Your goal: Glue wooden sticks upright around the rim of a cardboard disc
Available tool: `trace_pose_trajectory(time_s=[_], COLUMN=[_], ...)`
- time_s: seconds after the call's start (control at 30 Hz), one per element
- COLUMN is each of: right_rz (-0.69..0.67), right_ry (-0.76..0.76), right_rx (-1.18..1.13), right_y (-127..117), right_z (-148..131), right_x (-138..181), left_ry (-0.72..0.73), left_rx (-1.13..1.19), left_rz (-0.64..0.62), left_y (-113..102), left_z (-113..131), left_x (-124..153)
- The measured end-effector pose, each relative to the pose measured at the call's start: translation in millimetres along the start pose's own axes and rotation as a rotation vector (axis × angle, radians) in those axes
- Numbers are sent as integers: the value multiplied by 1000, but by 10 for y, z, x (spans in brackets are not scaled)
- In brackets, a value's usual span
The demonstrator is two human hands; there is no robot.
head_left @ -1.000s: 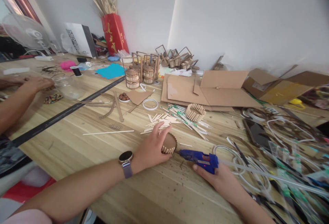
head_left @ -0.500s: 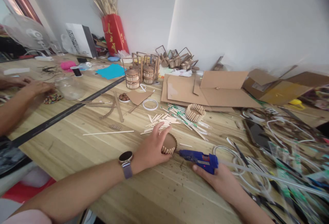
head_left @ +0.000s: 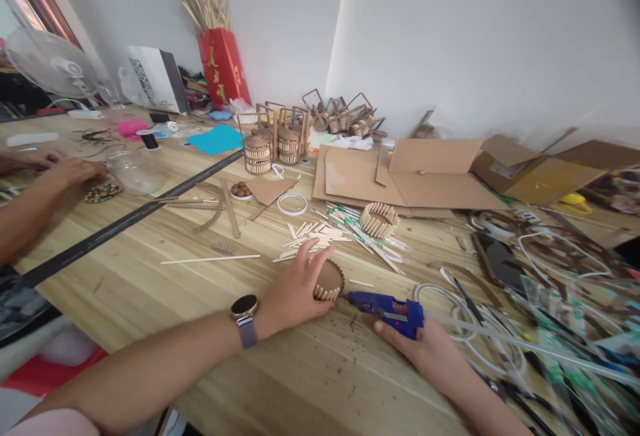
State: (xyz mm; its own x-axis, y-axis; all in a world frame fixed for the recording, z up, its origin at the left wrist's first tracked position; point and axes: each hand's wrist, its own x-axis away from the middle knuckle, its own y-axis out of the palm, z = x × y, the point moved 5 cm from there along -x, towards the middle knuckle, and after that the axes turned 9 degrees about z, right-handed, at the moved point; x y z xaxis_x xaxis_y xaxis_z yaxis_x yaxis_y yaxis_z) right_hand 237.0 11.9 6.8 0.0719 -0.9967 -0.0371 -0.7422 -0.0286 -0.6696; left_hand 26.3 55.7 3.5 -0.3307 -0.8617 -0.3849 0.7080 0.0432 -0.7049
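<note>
My left hand [head_left: 296,283], with a watch on the wrist, grips a small round cardboard piece [head_left: 330,279] edged with short wooden sticks, holding it on the wooden table [head_left: 150,276]. My right hand [head_left: 425,349] is closed round a blue hot glue gun [head_left: 390,306]. Its nozzle points left and touches the lower right rim of the round piece. A clear glue stick runs out the back of the gun to the right.
Loose wooden sticks [head_left: 320,233] and a finished stick ring [head_left: 379,218] lie just beyond. Flat cardboard [head_left: 400,179], small stick baskets [head_left: 273,143], a red vase [head_left: 220,66] and tangled cables [head_left: 525,269] crowd the table. Another person's arms [head_left: 35,189] rest at the left by a glass jar [head_left: 134,169].
My hands, the round piece and the glue gun stay as they were. The other person's hand at the left shifted slightly.
</note>
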Motion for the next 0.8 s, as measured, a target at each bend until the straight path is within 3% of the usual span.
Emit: trace_pose_trajectory(time_s=[0.5, 0.8], right_rz=[-23, 39], right_ry=[2, -43], right_rx=[62, 71], right_y=[-13, -22], right_z=[12, 15], right_x=[11, 23], left_ry=[0, -9], left_rx=[12, -3], left_rz=[20, 3], left_y=[-1, -6], left_z=[-16, -17], left_x=[21, 12])
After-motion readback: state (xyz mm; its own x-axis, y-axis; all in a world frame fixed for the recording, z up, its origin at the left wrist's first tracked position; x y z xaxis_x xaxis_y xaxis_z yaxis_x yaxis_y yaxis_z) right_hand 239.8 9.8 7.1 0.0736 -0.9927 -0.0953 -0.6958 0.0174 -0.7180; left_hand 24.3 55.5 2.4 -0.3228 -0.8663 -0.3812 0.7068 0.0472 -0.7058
